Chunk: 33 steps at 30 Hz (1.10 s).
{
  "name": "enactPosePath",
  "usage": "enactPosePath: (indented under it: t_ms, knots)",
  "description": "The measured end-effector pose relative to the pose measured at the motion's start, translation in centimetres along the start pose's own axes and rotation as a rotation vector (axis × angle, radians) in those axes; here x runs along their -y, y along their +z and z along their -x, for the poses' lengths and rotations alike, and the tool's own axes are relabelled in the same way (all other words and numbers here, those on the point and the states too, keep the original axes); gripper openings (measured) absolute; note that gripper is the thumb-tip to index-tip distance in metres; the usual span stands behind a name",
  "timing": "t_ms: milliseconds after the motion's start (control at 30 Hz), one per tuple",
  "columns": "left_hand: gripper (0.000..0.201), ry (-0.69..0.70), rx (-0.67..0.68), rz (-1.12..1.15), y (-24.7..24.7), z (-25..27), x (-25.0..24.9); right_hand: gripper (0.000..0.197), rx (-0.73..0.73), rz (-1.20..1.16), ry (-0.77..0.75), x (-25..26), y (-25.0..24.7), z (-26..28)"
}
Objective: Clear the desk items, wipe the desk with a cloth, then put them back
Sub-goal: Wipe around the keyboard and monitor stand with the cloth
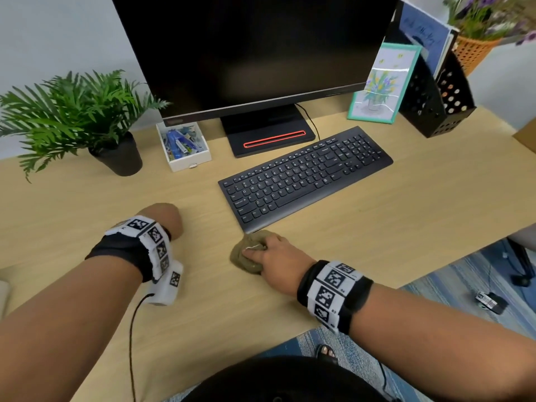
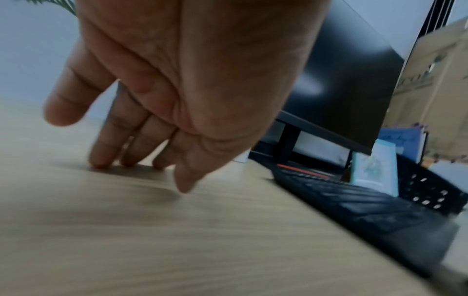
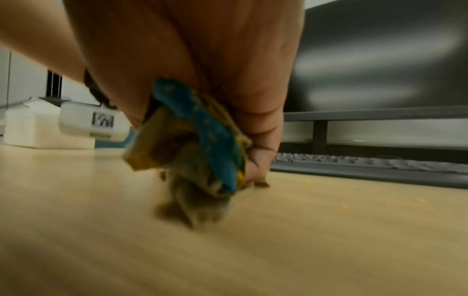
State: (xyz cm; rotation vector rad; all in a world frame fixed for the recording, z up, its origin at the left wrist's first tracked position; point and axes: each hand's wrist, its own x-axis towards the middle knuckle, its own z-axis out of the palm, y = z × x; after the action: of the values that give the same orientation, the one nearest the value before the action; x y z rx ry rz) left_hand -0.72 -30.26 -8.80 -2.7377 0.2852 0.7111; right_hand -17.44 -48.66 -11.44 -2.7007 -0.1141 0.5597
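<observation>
My right hand grips one bunched cloth near the counter's front edge; my left hand's straight fingers touch the wood; one keyboard lies behind.

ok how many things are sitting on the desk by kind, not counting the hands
plant: 1
white tray: 1
monitor: 1
keyboard: 1
picture frame: 1
file holder: 1
cloth: 1
total: 7
</observation>
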Motion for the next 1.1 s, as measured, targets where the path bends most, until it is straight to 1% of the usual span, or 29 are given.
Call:
enactPosePath:
  t_ms: [33,67,100,167,233,267,300,333,400,433,467,533,567,600,633,700,800,833,867,900,967,1033,1100]
  knots:
    - [0.045,0.057,-0.048,0.064,-0.3,-0.1,-1.0,0.051,0.006,-0.007,0.018,-0.3,0.0,-0.3]
    - [0.057,0.115,-0.056,0.112,-0.6,0.0,-2.3,0.049,-0.004,-0.024,0.049,-0.9,-0.1,-0.4]
    - [0.072,0.159,-0.053,0.155,-0.7,0.4,-3.7,0.047,-0.024,-0.036,0.083,-1.6,-0.4,-0.4]
    - [0.1,0.199,-0.03,0.264,-0.3,0.8,-6.1,0.046,-0.054,-0.05,0.163,-3.5,-1.2,0.1]
    - [0.119,0.198,-0.058,0.334,0.6,0.8,-7.9,0.052,-0.081,-0.049,0.252,-5.8,-1.9,0.5]
    - [0.128,0.181,-0.082,0.344,1.1,0.7,-8.6,0.051,-0.105,-0.055,0.278,-7.2,-2.2,0.8]
    - [0.133,0.152,-0.097,0.356,1.5,0.6,-9.1,0.045,-0.138,-0.077,0.291,-8.5,-2.3,1.0]
    - [0.133,0.125,-0.108,0.367,1.8,0.5,-9.4,0.036,-0.178,-0.123,0.293,-9.6,-2.3,1.2]
    - [0.125,0.095,-0.114,0.352,1.8,0.7,-9.6,0.023,-0.208,-0.066,0.266,-11.6,-2.6,1.5]
    - [0.118,0.089,-0.12,0.336,1.6,0.9,-9.7,0.025,-0.201,-0.067,0.271,-12.3,-3.0,1.7]
    - [0.11,0.089,-0.133,0.31,1.5,0.9,-9.6,0.03,-0.192,-0.117,0.306,-12.8,-3.4,2.0]
    - [0.088,0.08,-0.149,0.265,1.0,0.7,-9.6,0.039,-0.189,-0.137,0.36,-13.4,-4.7,2.6]
    - [0.079,0.071,-0.145,0.244,0.8,0.7,-9.6,0.042,-0.188,-0.145,0.359,-13.3,-5.2,2.9]
    - [0.073,0.063,-0.149,0.223,0.7,0.5,-9.7,0.046,-0.184,-0.14,0.319,-12.8,-5.8,3.5]
    - [0.071,0.052,-0.14,0.204,0.5,0.5,-9.7,0.049,-0.163,-0.127,0.237,-11.8,-6.1,4.1]
    - [0.07,0.031,-0.125,0.174,0.3,0.3,-9.9,0.051,-0.064,-0.087,0.003,-9.2,-5.6,5.3]
    - [0.072,-0.006,-0.092,0.186,0.2,0.2,-10.5,0.05,0.17,-0.015,-0.355,-5.9,-3.4,6.7]
    - [0.073,-0.014,-0.082,0.197,0.2,0.3,-10.6,0.049,0.248,0.039,-0.434,-5.3,-2.6,7.0]
    - [0.075,-0.011,-0.081,0.207,0.2,0.5,-10.6,0.048,0.304,0.098,-0.475,-4.9,-1.8,7.2]
    - [0.076,-0.004,-0.076,0.223,0.2,0.9,-10.5,0.049,0.33,0.145,-0.486,-5.0,-1.1,7.3]
    - [0.075,0.02,-0.066,0.243,0.3,1.8,-10.0,0.051,0.305,0.134,-0.441,-6.2,-0.5,7.5]
    - [0.075,0.039,-0.037,0.24,0.7,3.0,-9.5,0.053,0.228,0.077,-0.371,-8.7,-0.3,7.6]
    - [0.078,0.035,-0.016,0.242,1.3,4.0,-9.2,0.053,0.116,0.018,-0.299,-11.6,-0.9,7.9]
